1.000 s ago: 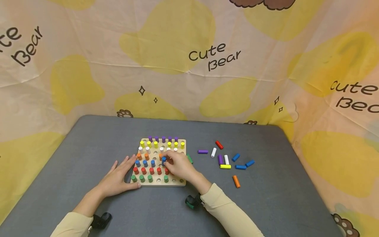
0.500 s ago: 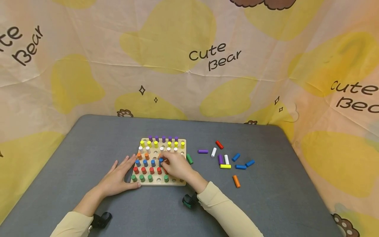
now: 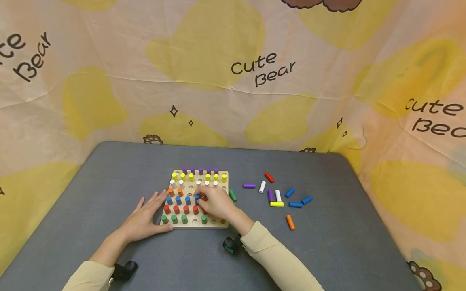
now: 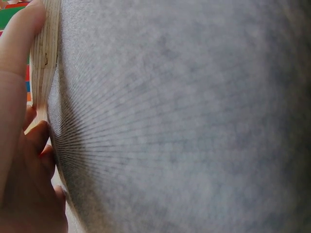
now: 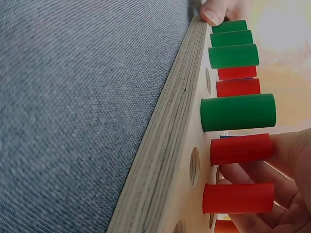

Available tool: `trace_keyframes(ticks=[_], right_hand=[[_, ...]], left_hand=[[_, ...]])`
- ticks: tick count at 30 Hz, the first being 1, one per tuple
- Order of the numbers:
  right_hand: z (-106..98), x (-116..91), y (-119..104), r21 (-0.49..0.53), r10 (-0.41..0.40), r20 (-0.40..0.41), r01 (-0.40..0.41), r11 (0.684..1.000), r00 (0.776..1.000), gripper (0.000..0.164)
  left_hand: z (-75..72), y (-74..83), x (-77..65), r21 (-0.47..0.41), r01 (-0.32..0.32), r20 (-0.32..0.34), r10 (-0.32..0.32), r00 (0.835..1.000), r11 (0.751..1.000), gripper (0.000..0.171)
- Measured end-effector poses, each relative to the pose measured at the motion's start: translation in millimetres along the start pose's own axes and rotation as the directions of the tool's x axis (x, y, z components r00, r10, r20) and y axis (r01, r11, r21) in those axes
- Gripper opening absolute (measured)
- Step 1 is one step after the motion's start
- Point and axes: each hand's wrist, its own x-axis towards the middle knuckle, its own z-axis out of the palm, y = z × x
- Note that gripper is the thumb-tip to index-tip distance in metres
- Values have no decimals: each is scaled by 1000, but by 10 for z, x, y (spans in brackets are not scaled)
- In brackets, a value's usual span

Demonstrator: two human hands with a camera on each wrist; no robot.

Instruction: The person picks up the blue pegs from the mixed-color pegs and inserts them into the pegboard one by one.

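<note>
A wooden pegboard (image 3: 218,225) bears rows of coloured pegs: purple, yellow, white, orange, blue, red and green from far to near. My right hand (image 3: 217,201) is over its right half and pinches a blue peg (image 3: 197,199) that stands upright in the blue row. In the right wrist view, curled fingers (image 5: 291,194) show behind the red pegs (image 5: 238,198); the blue peg is mostly hidden there. My left hand (image 3: 143,220) lies along the board's left edge, fingers spread and thumb on the near left corner. The left wrist view shows that thumb (image 4: 19,41) against the board's edge.
Right of the board lie loose pegs: a green peg (image 3: 233,195) close to its edge, an orange peg (image 3: 290,222), a red peg (image 3: 269,177), a yellow peg (image 3: 276,204), plus several blue, white and purple ones. A printed cloth (image 3: 218,101) hangs behind the grey table (image 3: 346,242).
My right hand has moved slightly left with the blue peg, which now stands in line with the blue row. The left hand has kept its place.
</note>
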Motion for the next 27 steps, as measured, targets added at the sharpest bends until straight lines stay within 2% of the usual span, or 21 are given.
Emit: trace_keyframes(ticks=[21,27], right_hand=[[-10,-58,-9,-102,-67,-25,64,993,997,19],[-98,-124,21,-75,-61,-59,57,996,996,16]], left_hand=[[3,13,1,9,-2,-8,2,1000,1000,108],[6,6,-4,12,-9,-19,9,1000,1000,108]])
